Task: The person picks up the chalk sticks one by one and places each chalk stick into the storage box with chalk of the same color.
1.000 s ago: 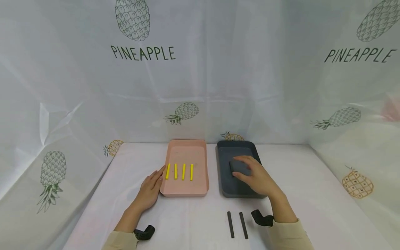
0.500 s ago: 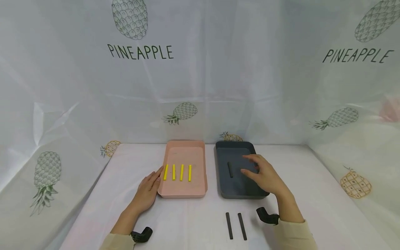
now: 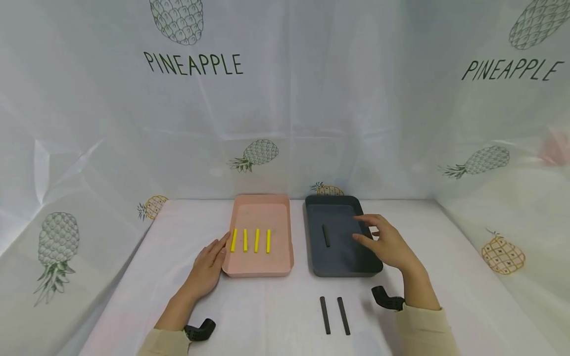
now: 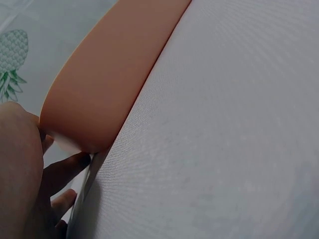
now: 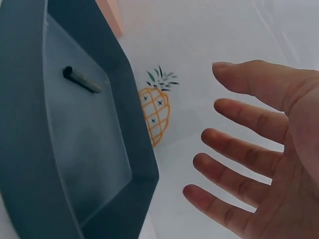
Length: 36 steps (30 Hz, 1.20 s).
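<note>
My left hand [image 3: 206,269] lies against the left side of a pink tray [image 3: 258,267], its fingers fairly straight and touching the wall; the left wrist view shows fingertips at the tray's corner [image 4: 79,119]. Several short yellow sticks [image 3: 256,241] lie in a row inside that tray. My right hand [image 3: 389,242] hovers over the right rim of a dark blue-grey tray [image 3: 347,267], fingers spread, nothing held. In this tray lies a single dark stick [image 3: 326,236], left of the fingertips; the right wrist view also shows the dark stick [image 5: 82,79] apart from the hand.
Two dark sticks, a left one [image 3: 325,315] and a right one [image 3: 343,316], lie on the white tablecloth [image 3: 267,316] in front of the dark tray. A pineapple-print sheet [image 3: 285,99] hangs behind and at the sides. Each wrist carries a black mount [image 3: 200,330].
My right hand has drawn away to the right from the dark stick, which stays in the dark tray. My left hand keeps its place on the pink tray. The head view has shifted slightly.
</note>
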Available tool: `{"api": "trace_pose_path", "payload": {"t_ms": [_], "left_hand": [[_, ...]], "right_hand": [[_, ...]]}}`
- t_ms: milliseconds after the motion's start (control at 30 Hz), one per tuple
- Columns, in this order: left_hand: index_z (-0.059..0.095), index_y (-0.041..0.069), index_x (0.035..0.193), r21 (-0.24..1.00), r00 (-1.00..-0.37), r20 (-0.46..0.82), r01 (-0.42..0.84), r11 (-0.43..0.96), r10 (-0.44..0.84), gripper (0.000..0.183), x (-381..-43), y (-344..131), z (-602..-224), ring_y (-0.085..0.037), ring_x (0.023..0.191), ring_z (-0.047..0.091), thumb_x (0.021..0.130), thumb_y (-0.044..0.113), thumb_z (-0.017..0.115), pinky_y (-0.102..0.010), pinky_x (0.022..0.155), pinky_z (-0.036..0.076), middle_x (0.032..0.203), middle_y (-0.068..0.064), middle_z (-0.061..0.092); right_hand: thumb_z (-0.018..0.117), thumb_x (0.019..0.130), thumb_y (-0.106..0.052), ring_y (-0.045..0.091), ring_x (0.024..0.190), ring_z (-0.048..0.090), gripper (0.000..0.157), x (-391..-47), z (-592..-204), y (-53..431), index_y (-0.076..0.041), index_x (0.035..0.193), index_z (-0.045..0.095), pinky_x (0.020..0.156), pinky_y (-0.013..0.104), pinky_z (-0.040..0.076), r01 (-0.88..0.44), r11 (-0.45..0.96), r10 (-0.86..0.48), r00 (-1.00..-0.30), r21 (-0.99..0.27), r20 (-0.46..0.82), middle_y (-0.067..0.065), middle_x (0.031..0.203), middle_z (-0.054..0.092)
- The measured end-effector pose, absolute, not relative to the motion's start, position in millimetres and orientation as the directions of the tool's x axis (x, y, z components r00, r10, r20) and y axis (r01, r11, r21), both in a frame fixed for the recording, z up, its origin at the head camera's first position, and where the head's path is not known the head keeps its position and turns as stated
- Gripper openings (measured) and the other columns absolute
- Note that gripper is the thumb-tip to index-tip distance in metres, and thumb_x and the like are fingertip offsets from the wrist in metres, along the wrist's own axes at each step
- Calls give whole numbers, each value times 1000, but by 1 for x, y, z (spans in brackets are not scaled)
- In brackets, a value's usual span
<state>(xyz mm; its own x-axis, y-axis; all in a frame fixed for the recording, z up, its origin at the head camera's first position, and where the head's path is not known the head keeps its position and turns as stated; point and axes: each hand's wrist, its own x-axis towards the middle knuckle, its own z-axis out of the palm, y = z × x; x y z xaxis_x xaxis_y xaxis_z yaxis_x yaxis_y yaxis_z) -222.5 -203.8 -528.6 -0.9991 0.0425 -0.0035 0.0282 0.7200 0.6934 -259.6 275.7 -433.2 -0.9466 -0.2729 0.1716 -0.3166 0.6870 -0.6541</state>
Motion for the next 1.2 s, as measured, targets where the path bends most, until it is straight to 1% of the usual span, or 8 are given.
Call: {"api": "trace_pose_path", "payload": {"t_ms": [200, 333, 433, 500, 700, 800, 933, 1200], "left_hand": [[21, 41, 165, 693, -999, -5, 30, 720, 46, 52, -223, -205, -530, -48, 158, 14, 113, 48, 22, -76, 122, 9, 170, -20, 27], [22, 41, 165, 690, -999, -3, 29, 723, 43, 53, -224, -207, -531, -48, 158, 15, 113, 49, 21, -74, 124, 8, 170, -21, 26], [24, 39, 165, 700, -999, 11, 44, 713, 51, 53, -225, -207, -531, -50, 157, 15, 113, 48, 22, -75, 122, 9, 169, -22, 27], [25, 38, 165, 705, -998, 20, 54, 708, 57, 53, -225, -206, -531, -49, 158, 16, 113, 47, 23, -75, 122, 9, 169, -22, 28], [22, 39, 165, 697, -998, 3, 44, 715, 58, 52, -225, -205, -530, -46, 159, 15, 113, 47, 23, -74, 123, 8, 170, -19, 27], [24, 37, 165, 700, -998, 24, 64, 712, 66, 52, -225, -204, -531, -45, 158, 17, 114, 45, 24, -73, 124, 9, 169, -18, 30], [24, 36, 165, 697, -997, 27, 70, 713, 71, 52, -226, -204, -531, -44, 158, 18, 114, 45, 24, -69, 126, 6, 169, -17, 32], [23, 39, 165, 695, -998, 14, 56, 717, 64, 53, -225, -205, -531, -44, 159, 16, 113, 47, 24, -70, 126, 6, 170, -16, 30]], "right_hand": [[71, 100, -32, 43, 136, 50, 53, -258, -432, 283, -8, 145, 56, 107, 63, 47, -293, 698, -251, -955, -654, 161, 17, 150, 52], [71, 100, -33, 42, 136, 50, 52, -259, -432, 286, -9, 144, 57, 108, 63, 46, -283, 688, -242, -958, -668, 156, 16, 150, 53], [70, 100, -33, 41, 136, 50, 50, -258, -432, 290, -11, 143, 58, 108, 63, 46, -269, 691, -228, -962, -671, 151, 15, 150, 53], [70, 101, -34, 41, 137, 49, 51, -258, -433, 293, -11, 144, 57, 109, 63, 46, -258, 698, -219, -965, -668, 144, 16, 152, 51], [69, 101, -37, 43, 139, 47, 55, -261, -440, 304, -11, 147, 56, 109, 63, 46, -204, 703, -187, -977, -681, 100, 18, 155, 47], [70, 100, -37, 44, 140, 46, 57, -261, -444, 310, -10, 148, 54, 109, 63, 46, -176, 700, -176, -982, -692, 72, 19, 155, 46], [70, 100, -39, 45, 140, 46, 61, -262, -448, 315, -13, 151, 52, 105, 64, 49, -145, 704, -173, -984, -695, 30, 19, 157, 43], [71, 99, -35, 46, 139, 49, 61, -267, -455, 319, -14, 153, 50, 99, 65, 51, -113, 694, -196, -980, -711, -36, 18, 162, 40]]}}
